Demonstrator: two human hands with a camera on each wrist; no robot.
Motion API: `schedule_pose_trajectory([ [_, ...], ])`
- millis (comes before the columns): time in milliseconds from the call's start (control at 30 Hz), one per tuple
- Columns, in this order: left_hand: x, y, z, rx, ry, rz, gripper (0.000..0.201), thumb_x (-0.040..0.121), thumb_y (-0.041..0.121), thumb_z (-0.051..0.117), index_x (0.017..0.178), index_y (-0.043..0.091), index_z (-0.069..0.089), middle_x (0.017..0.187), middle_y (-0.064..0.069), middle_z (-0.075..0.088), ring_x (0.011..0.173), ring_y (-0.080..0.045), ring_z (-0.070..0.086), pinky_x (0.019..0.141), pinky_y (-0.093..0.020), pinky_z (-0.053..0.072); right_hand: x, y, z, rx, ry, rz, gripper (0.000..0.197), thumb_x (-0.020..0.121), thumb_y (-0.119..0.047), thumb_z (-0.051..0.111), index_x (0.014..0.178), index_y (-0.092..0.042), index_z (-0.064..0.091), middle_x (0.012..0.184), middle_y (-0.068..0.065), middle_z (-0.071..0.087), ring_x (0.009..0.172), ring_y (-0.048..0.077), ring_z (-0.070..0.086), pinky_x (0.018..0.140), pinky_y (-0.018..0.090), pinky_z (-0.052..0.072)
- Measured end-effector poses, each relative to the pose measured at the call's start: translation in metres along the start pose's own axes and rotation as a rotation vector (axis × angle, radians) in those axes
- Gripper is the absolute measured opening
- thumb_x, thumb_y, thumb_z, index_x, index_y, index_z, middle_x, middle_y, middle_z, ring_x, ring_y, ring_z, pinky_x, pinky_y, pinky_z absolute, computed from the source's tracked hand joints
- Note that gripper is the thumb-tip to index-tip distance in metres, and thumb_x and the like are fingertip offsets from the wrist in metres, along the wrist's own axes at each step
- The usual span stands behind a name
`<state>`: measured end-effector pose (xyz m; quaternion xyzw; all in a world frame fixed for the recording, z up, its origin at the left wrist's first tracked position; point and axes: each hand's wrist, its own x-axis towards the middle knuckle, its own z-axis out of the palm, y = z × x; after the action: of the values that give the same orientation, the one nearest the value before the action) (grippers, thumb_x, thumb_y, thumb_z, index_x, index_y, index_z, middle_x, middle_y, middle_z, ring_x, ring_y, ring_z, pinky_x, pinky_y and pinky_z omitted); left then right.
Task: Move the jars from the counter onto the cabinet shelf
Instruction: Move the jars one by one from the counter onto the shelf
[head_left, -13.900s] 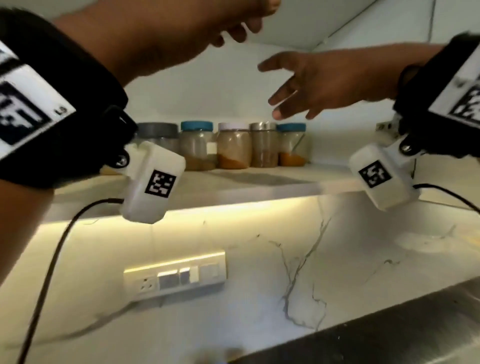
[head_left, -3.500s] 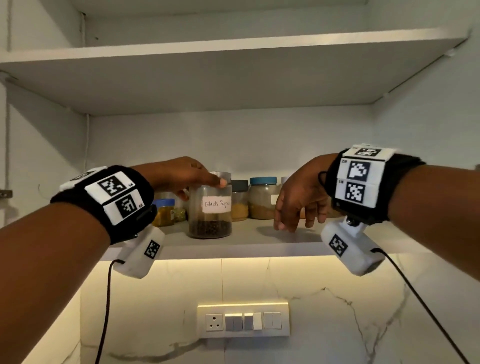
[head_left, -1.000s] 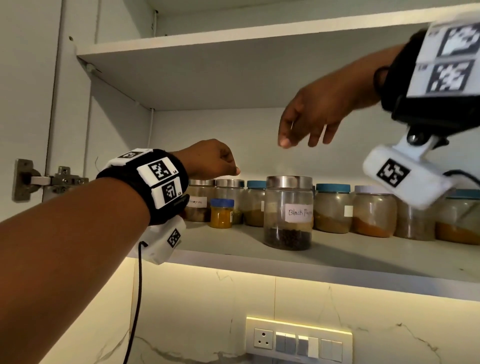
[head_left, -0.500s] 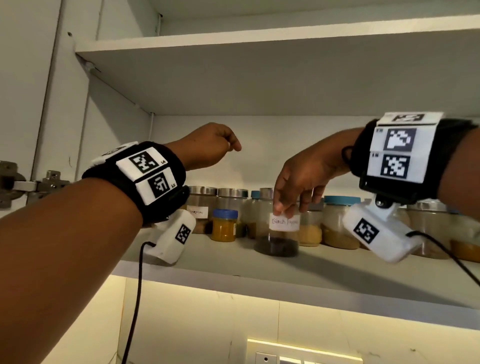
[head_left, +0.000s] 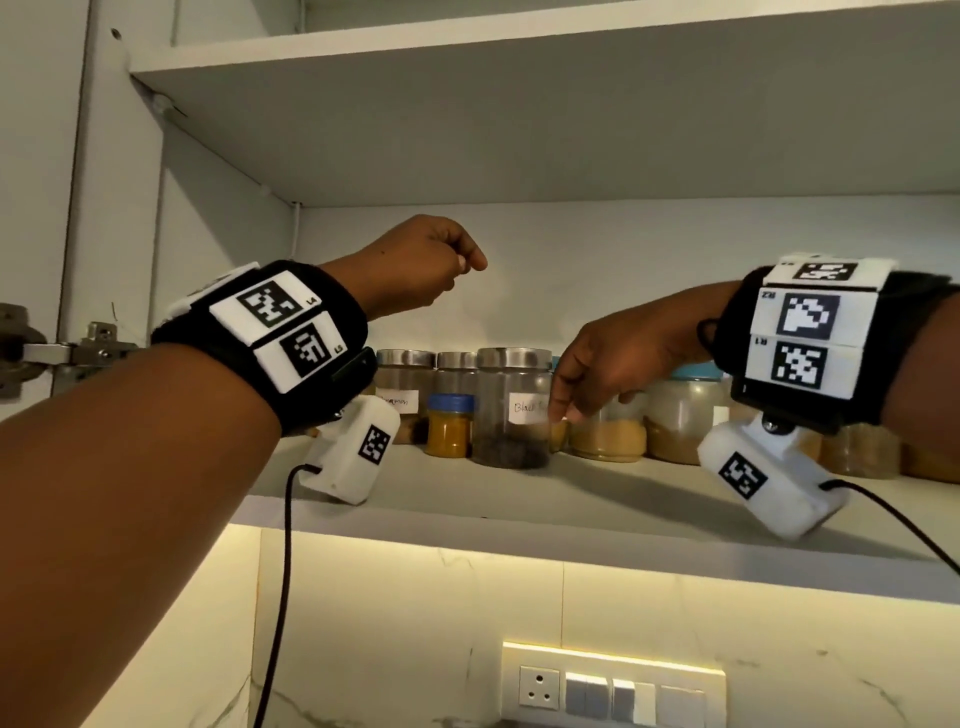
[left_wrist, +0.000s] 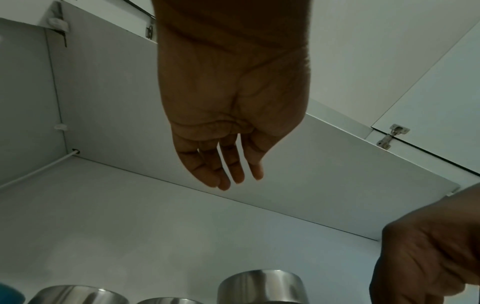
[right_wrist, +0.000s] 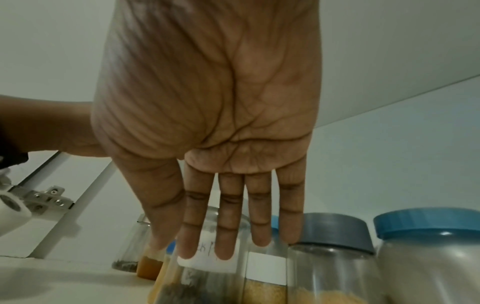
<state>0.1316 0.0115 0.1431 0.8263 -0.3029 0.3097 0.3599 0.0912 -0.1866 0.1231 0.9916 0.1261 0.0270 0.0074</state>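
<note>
A glass jar labelled black pepper (head_left: 511, 415), steel-lidded, stands on the cabinet shelf (head_left: 519, 504) just in front of a row of spice jars. My right hand (head_left: 558, 410) is open, and its straight fingers (right_wrist: 223, 236) press against the front of this jar (right_wrist: 205, 267) at the label. My left hand (head_left: 457, 270) hovers above the steel-lidded jars (head_left: 405, 384) at the left, fingers loosely bent and holding nothing. In the left wrist view the left hand (left_wrist: 231, 181) hangs relaxed over the steel lids (left_wrist: 259, 286).
More jars fill the back of the shelf: a small blue-capped yellow one (head_left: 449, 426), a grey-lidded one (right_wrist: 332, 267) and a blue-lidded one (right_wrist: 428, 257). An upper shelf (head_left: 519, 104) hangs overhead. The door hinge (head_left: 62, 353) is left, the switch panel (head_left: 613, 691) below.
My right hand came down from above onto the front of the pepper jar. The jar has slid back and left, closer to the row. The left hand stays raised.
</note>
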Motion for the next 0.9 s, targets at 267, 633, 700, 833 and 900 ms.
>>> schedule_pose_trajectory([
  [267, -0.041, 0.041, -0.010, -0.055, -0.003, 0.032, 0.017, 0.095, 0.018, 0.052, 0.108, 0.016, 0.062, 0.110, -0.002, 0.063, 0.101, -0.020, 0.060, 0.077, -0.030, 0.051, -0.074, -0.001, -0.026, -0.009, 0.057, 0.141, 0.019, 0.085, -0.029, 0.067, 0.104, -0.026, 0.070, 0.103, -0.002, 0.069, 0.104, 0.020, 0.062, 0.086, 0.035, 0.053],
  [633, -0.152, 0.075, 0.064, -0.109, -0.177, 0.164, 0.023, 0.094, 0.031, 0.053, 0.105, 0.013, 0.062, 0.094, 0.000, 0.066, 0.080, -0.007, 0.062, 0.070, -0.019, 0.050, -0.137, -0.003, 0.024, 0.082, 0.178, 0.257, 0.014, 0.093, -0.019, 0.056, 0.107, -0.019, 0.059, 0.114, 0.008, 0.061, 0.103, 0.029, 0.056, 0.090, 0.041, 0.044],
  [700, -0.171, 0.074, 0.086, -0.159, -0.221, 0.175, 0.020, 0.092, 0.029, 0.056, 0.099, 0.012, 0.065, 0.089, 0.000, 0.066, 0.070, 0.004, 0.058, 0.066, -0.012, 0.047, -0.143, -0.003, 0.045, 0.077, 0.215, 0.197, 0.016, 0.091, -0.024, 0.059, 0.106, -0.024, 0.059, 0.103, 0.000, 0.062, 0.104, 0.028, 0.057, 0.088, 0.041, 0.045],
  [833, -0.213, 0.058, 0.138, -0.271, -0.333, 0.138, 0.005, 0.089, 0.023, 0.061, 0.088, 0.024, 0.066, 0.087, 0.011, 0.067, 0.071, 0.007, 0.058, 0.065, -0.008, 0.044, -0.166, -0.010, 0.098, -0.030, 0.336, 0.027, 0.022, 0.092, -0.033, 0.057, 0.111, -0.024, 0.064, 0.108, 0.003, 0.064, 0.095, 0.024, 0.057, 0.083, 0.035, 0.043],
  [900, -0.236, 0.043, 0.170, -0.287, -0.389, 0.082, 0.006, 0.088, 0.023, 0.063, 0.085, 0.025, 0.067, 0.089, 0.006, 0.070, 0.075, -0.003, 0.061, 0.069, -0.017, 0.047, -0.177, -0.010, 0.130, -0.053, 0.417, -0.040, 0.029, 0.090, -0.041, 0.058, 0.115, -0.028, 0.065, 0.110, -0.007, 0.061, 0.097, 0.014, 0.055, 0.080, 0.022, 0.034],
])
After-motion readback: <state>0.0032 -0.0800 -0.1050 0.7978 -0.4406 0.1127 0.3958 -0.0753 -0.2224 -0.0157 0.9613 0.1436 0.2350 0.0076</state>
